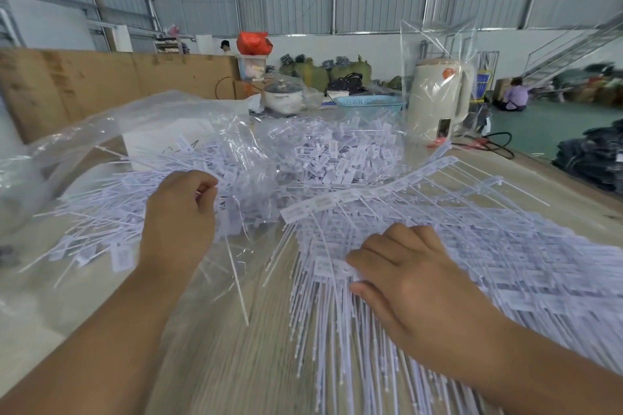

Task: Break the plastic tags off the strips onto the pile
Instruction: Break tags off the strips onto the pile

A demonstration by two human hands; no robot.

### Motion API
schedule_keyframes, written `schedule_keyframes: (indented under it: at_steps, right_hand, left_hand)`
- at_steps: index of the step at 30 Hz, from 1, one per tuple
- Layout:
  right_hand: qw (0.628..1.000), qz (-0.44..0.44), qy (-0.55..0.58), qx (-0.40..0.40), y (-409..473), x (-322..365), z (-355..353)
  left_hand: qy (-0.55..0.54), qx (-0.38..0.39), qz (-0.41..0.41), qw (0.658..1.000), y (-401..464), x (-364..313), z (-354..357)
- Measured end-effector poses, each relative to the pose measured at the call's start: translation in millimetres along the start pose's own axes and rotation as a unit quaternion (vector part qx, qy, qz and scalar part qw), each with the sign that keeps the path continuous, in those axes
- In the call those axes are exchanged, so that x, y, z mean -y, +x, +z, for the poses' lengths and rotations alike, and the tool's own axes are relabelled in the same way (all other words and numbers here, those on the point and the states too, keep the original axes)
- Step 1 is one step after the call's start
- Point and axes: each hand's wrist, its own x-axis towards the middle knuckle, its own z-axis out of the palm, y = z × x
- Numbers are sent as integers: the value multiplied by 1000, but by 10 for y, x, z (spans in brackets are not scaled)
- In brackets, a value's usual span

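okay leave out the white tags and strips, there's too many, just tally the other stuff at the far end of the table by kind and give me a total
Kettle, cream, wrapped in clear plastic: 1
Cooking pot with glass lid: 1
Blue plastic basket: 1
Red bag: 1
Clear plastic container under the red bag: 1
Total: 5

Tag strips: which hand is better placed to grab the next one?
Right hand: its fingers already rest on the stacked tag strips. Left hand is curled over the loose tag pile.
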Motion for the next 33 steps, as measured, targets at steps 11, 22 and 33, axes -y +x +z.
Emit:
schedule_keyframes:
  at_steps: [11, 22, 33]
  right_hand:
    - [1000, 6, 24, -18, 4, -35, 26]
    - [998, 48, 47, 6, 45, -24, -80]
    - [974, 137, 23, 178, 53, -118, -311]
  left_hand:
    - [-28, 87, 72, 993, -141, -494, -278]
    - [-114, 394, 104, 906, -509, -1039, -264]
    - [-199, 332, -13, 922, -530, -985, -80]
